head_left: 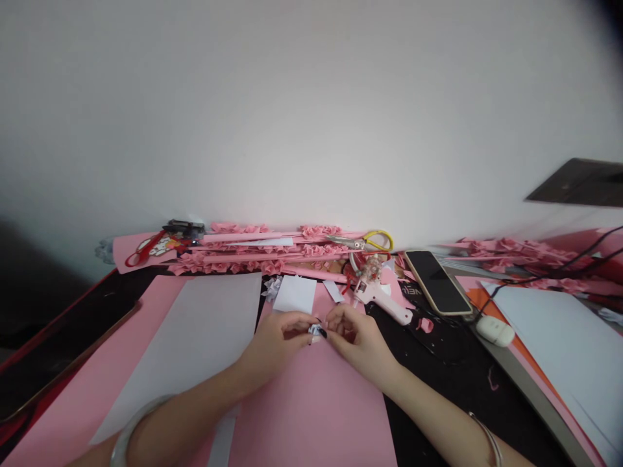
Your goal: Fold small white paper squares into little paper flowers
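Between my fingertips is a small folded white paper flower [315,330], held just above a pink paper sheet [316,402]. My left hand [285,337] pinches it from the left, thumb and forefinger closed on its edge. From the other side, my right hand [357,337] has its thumb and forefinger against the same flower; part of it is hidden by the fingers. Beyond my hands lie a stack of white paper squares [295,295] and another white paper flower [272,288]. A pink glue gun [387,301] rests behind my right hand.
Pink paper flower stems [253,256] run along the wall. Yellow-handled scissors [377,240], red-handled scissors [141,251], a phone [438,282] and a white earphone case [495,331] lie around the work area. White sheets [195,337] lie at left, more paper [559,350] at right.
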Available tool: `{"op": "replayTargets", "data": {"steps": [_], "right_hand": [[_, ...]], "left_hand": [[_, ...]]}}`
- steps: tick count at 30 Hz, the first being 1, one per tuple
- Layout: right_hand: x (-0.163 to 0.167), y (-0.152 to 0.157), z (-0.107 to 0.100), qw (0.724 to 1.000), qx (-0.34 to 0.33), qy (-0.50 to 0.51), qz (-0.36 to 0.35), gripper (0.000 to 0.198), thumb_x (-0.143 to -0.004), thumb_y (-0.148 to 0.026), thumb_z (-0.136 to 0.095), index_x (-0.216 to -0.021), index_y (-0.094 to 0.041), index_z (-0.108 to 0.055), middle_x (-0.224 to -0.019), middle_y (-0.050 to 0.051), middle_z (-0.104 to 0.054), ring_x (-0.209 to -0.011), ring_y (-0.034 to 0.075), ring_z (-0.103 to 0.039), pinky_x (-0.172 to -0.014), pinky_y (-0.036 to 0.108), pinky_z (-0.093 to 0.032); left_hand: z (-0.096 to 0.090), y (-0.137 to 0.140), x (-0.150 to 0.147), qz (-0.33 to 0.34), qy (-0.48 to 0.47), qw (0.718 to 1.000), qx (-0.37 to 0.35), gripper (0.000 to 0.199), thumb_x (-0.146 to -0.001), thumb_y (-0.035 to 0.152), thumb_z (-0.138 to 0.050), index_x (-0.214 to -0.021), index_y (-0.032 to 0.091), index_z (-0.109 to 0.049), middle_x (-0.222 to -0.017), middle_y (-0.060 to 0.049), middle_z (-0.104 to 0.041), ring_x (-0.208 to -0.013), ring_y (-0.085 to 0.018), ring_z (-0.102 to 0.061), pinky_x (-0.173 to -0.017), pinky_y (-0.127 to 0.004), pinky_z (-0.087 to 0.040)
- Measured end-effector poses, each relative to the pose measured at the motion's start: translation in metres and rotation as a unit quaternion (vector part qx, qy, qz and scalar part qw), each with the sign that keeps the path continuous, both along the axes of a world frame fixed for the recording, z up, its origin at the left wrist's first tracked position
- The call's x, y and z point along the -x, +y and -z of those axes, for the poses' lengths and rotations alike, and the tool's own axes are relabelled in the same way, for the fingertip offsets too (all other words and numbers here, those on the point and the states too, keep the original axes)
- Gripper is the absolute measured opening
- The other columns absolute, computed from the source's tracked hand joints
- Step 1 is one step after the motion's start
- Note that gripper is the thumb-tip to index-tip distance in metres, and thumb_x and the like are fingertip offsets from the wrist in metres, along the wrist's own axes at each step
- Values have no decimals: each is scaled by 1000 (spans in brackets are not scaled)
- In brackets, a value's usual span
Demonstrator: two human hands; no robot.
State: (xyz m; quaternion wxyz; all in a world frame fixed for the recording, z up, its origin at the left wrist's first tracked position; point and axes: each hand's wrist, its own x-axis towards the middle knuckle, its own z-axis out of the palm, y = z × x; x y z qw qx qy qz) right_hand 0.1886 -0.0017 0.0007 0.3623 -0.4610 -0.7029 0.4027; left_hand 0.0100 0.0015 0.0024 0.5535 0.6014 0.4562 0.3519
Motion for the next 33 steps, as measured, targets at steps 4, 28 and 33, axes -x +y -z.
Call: {"op": "replayTargets", "data": {"steps": [4, 28, 33], "right_hand": [[0, 0, 0, 999, -20, -22, -14, 8, -76, -12, -52, -81, -19, -54, -69, -1, -53, -58, 12, -50, -52, 21, -38], [-2, -3, -1, 992, -96, -86, -8, 13, -78, -13, -51, -66, -18, -49, -58, -3, -48, -50, 10, -43, -47, 19, -33], [0, -4, 0, 990, -82, -115, -29, 9, -76, -10, -51, -75, -18, -49, -62, -4, -48, -52, 10, -45, -49, 18, -33]], "left_hand": [[0, -1, 0, -3, -18, 1000, -2, 16, -68, 9, -60, -81, 18, -57, -79, 0, -68, -81, -15, -64, -76, -26, -48], [0, -3, 0, 0, 0, 1000, -24, 11, -72, 10, -57, -78, 19, -54, -76, 2, -64, -78, -13, -62, -72, -23, -46], [2, -5, 0, 10, 37, 998, -53, 12, -72, 9, -55, -79, 19, -54, -79, 1, -65, -79, -15, -62, -73, -25, -47]]}}
